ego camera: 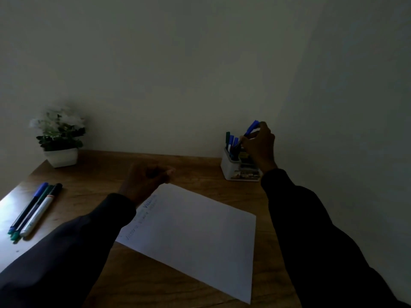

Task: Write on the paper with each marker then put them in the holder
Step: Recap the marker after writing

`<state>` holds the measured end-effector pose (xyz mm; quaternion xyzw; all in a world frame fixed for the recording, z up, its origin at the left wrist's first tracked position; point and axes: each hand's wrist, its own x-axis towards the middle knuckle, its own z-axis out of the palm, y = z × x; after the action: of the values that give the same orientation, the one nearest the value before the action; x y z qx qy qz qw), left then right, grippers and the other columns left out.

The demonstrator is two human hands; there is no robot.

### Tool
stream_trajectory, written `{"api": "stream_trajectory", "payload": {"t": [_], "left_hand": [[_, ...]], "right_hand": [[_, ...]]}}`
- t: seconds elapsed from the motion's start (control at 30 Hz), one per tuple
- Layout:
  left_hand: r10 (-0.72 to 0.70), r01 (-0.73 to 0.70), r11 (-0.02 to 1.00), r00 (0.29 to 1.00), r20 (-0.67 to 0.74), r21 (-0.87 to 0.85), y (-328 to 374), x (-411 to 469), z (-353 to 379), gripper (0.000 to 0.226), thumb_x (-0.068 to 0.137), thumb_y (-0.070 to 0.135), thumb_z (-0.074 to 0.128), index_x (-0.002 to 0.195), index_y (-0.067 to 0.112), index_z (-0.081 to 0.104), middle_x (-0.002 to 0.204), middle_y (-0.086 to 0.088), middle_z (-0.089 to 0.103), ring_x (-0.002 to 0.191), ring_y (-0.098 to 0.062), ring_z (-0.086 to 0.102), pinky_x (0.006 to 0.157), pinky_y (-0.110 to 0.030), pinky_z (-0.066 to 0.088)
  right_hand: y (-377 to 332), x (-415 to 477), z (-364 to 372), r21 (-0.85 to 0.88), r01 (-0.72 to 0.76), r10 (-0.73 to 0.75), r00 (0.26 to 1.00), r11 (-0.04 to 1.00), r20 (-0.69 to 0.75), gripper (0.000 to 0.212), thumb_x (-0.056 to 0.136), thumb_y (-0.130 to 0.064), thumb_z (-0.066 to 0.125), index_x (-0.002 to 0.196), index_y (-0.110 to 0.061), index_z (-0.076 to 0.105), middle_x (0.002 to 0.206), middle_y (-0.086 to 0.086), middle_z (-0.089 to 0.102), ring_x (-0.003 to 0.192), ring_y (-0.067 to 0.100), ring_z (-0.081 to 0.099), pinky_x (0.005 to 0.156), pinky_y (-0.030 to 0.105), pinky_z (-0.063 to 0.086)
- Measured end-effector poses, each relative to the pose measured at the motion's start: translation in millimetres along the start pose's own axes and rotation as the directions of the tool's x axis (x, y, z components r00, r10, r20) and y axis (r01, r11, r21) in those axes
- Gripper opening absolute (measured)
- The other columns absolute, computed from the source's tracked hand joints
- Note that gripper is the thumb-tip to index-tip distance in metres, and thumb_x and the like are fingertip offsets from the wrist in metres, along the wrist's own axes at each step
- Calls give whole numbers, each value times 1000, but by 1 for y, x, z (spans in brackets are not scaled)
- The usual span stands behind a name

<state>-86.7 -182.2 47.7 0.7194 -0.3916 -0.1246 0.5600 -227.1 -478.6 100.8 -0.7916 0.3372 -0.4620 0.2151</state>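
A white sheet of paper (195,236) lies at an angle on the wooden desk, with faint writing along its left edge. My right hand (259,144) pinches a blue-capped marker (250,131) that slants down into the white holder (231,167) at the back right. Several markers with blue and green caps stand in that holder. My left hand (144,180) hovers blurred at the paper's top left corner, fingers curled, with nothing visible in it. Three markers (35,210) lie side by side on the desk at the left: blue-capped, green-capped and a white one with a black cap.
A small white pot with white flowers (60,138) stands at the desk's back left corner. Plain walls close the back and right sides. The desk's left edge (13,192) runs diagonally beside the three markers. The scene is dim.
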Motion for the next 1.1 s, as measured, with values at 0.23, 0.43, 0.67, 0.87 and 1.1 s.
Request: {"api": "stream_trajectory", "payload": {"t": [0.23, 0.43, 0.67, 0.87, 1.1], "left_hand": [[-48, 48, 999, 999, -9, 2, -5, 2, -9, 19, 85, 31, 69, 89, 14, 76, 86, 3, 74, 74, 5, 66, 68, -17, 47], [-53, 53, 998, 998, -13, -22, -9, 0, -13, 18, 85, 29, 69, 89, 13, 76, 88, 0, 74, 86, -10, 69, 83, -32, 53], [-68, 68, 997, 998, -6, -33, -14, 4, -15, 17, 85, 28, 68, 89, 13, 75, 85, 2, 74, 77, 1, 68, 70, -19, 49], [-62, 62, 998, 998, -10, -22, -16, 4, -20, 17, 86, 29, 69, 85, 13, 76, 81, 4, 74, 74, 3, 67, 68, -17, 46], [-48, 49, 999, 998, -49, 22, -25, 1, -39, 11, 83, 31, 70, 82, 22, 75, 82, 6, 73, 80, -1, 68, 73, -22, 50]], "right_hand": [[7, 11, 14, -73, 143, -138, 988, 987, 61, 59, 83, -3, 76, 128, -19, 43, 79, 10, 66, 65, 21, 68, 55, 34, 60], [13, 13, 27, -149, 170, -155, 982, 974, 103, 47, 86, -9, 77, 130, -12, 59, 91, 9, 66, 83, 23, 67, 74, 35, 59], [38, 18, 41, -318, 143, -100, 984, 937, 148, 48, 86, -31, 79, 126, -8, 67, 121, 18, 45, 115, 32, 42, 86, 27, 42], [36, 13, 45, -367, 175, -132, 981, 914, 139, 58, 85, -30, 80, 136, -9, 62, 120, 20, 49, 115, 38, 42, 93, 42, 46], [-1, -15, 45, -150, 289, -303, 949, 946, -83, 27, 88, -10, 71, 115, -6, 70, 109, 16, 62, 105, 34, 54, 82, 36, 47]]}}
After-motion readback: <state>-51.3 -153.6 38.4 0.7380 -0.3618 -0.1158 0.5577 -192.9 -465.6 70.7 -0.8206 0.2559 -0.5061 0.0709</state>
